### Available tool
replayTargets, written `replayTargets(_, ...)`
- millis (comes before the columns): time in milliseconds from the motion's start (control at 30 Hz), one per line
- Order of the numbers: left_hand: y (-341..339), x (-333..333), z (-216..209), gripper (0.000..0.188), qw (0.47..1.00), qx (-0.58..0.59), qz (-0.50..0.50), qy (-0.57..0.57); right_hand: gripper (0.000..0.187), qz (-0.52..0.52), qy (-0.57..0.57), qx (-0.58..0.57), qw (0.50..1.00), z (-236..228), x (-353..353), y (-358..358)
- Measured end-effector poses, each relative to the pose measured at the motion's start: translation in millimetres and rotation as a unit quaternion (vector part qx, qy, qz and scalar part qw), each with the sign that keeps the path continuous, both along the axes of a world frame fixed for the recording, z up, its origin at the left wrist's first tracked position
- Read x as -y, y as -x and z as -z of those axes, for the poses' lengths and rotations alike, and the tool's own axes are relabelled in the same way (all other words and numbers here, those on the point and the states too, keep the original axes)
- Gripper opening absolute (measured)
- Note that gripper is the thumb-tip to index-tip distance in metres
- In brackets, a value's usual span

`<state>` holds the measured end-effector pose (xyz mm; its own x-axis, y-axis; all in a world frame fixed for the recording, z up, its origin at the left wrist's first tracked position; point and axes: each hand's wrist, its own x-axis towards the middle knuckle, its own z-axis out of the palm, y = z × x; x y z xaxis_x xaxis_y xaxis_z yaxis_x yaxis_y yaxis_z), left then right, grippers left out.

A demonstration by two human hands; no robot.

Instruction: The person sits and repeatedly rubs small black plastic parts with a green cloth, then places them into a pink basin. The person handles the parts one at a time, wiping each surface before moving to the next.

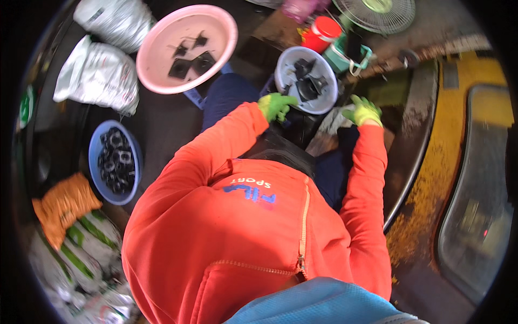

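Both my hands wear yellow-green gloves. My left hand [277, 107] is at the near left rim of a pale lavender basin [333, 93], its fingers bent but apart, with nothing visible between them. Black plastic parts [309, 88] lie in that basin, one of them boxy. To the right of the basin, my right hand [365, 111] is raised, fingers spread and holding nothing. A crumpled pale bag [333, 121] is beside it, partly hidden.
A large pink basin [149, 54] at upper left holds several black parts. Black pieces fill a blue basin [138, 156] at left. White sacks [100, 75] and an orange sack [66, 208] line the left. A red-lidded container [324, 29], green basket [339, 58] and fan [377, 13] stand far right; a rusty yellow machine [426, 200] borders the right.
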<state>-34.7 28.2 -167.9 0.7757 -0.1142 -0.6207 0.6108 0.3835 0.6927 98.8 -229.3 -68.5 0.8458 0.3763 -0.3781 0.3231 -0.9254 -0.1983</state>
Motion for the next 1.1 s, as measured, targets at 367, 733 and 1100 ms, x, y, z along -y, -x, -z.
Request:
replayTargets(367,-17,-5,30,0.019,0.998,-0.04,-0.012,0.04,0.049,0.06,-0.341,0.277,0.896,-98,36,149)
replayTargets(733,-26,-5,50,0.017,0.989,-0.076,-0.029,0.122,0.028,0.303,-0.067,0.734,0.604,-263,88,323)
replayTargets(1100,-26,-7,46,0.022,0.984,-0.093,-0.026,0.152,0.03,0.509,-0.33,0.488,0.627,-116,178,257)
